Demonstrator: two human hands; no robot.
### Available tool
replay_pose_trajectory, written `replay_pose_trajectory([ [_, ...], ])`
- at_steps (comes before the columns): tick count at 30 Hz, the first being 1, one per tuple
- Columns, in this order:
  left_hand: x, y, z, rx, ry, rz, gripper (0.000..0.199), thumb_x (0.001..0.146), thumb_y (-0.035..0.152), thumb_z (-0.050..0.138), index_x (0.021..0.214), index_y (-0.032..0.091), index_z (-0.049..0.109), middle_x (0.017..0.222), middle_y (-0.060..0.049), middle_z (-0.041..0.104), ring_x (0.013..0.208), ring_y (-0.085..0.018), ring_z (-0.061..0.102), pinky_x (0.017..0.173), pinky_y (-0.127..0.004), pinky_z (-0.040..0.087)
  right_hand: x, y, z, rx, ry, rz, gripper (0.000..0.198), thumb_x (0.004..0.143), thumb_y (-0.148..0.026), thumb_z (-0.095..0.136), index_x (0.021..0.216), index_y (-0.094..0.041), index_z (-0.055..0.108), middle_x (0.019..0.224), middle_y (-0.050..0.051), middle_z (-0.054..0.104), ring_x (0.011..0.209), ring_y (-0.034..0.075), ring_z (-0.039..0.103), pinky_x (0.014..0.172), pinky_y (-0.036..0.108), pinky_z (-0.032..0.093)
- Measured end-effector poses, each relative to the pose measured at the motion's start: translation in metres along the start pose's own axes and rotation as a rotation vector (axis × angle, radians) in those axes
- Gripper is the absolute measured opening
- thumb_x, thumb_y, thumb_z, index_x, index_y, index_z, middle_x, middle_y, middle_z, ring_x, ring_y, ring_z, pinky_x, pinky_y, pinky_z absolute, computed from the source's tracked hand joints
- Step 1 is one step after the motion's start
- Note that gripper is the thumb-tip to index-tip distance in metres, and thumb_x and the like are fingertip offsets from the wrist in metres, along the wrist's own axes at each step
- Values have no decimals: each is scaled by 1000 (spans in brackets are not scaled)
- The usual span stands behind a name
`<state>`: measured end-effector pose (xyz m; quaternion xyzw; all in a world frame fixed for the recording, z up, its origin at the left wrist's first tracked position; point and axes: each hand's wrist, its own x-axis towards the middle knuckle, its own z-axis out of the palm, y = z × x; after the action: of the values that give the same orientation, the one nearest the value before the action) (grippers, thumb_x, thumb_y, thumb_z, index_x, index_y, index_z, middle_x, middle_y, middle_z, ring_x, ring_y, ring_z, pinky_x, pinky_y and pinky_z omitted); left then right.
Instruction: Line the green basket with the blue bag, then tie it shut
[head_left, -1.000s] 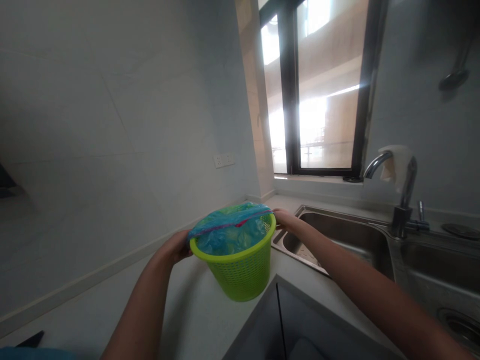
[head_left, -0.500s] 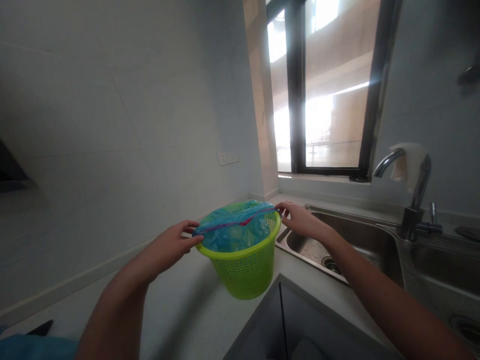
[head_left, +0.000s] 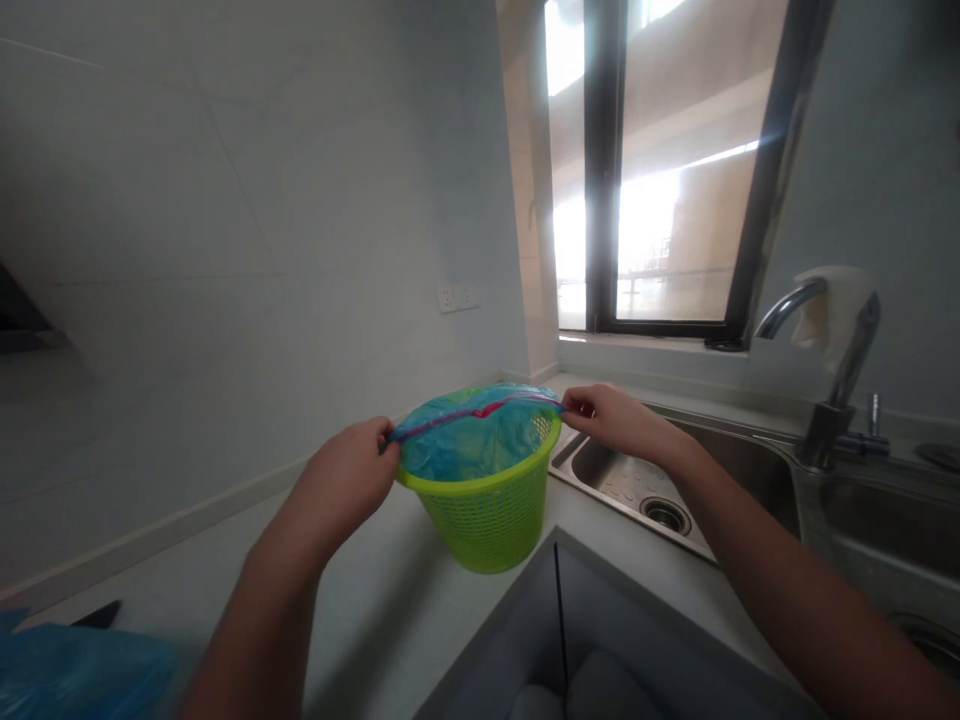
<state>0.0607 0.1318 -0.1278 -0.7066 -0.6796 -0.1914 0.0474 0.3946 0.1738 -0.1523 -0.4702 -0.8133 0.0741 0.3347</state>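
A lime-green plastic basket (head_left: 487, 525) with perforated sides stands on the counter. Inside it and over its far rim lies a translucent blue plastic bag (head_left: 469, 447), its front edge carrying a pink-red drawstring. My left hand (head_left: 356, 470) pinches the bag's edge at the left of the basket rim, fingers closed. At the right rim, my right hand (head_left: 611, 420) grips the other end of that edge between thumb and fingers. The edge is stretched between both hands, a little above the basket's opening.
A double steel sink (head_left: 626, 480) lies to the right, with a faucet (head_left: 844, 370) that has a pale cloth (head_left: 829, 310) draped over it. Another blue plastic bag (head_left: 82, 670) and a dark object (head_left: 101, 614) sit at the lower left. A wall socket (head_left: 457, 298) is behind.
My fingers have closed from a looser hold onto the bag's edge. That edge is now lifted slightly and pulled straighter between my hands. The view has shifted a little.
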Motion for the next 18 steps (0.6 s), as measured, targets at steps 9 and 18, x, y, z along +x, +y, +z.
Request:
replay_pose_trajectory([
  [9,-19,-31,-17,-137,-251,332,32,91,43,47,107,26,69,116,-8,63,105,-26,62,93,-36,50,-9,-2,-3,-52,-322,-166,17,83,-24,61,76,-19,75,64,-1,63,58,12,48,59,28,31],
  [18,-32,-28,-33,-140,-404,454,33,91,50,53,115,38,73,141,0,59,124,-28,59,105,-35,48,-15,-9,-8,-88,-324,-214,24,82,-26,58,63,-16,67,52,-5,46,52,9,35,56,27,26],
])
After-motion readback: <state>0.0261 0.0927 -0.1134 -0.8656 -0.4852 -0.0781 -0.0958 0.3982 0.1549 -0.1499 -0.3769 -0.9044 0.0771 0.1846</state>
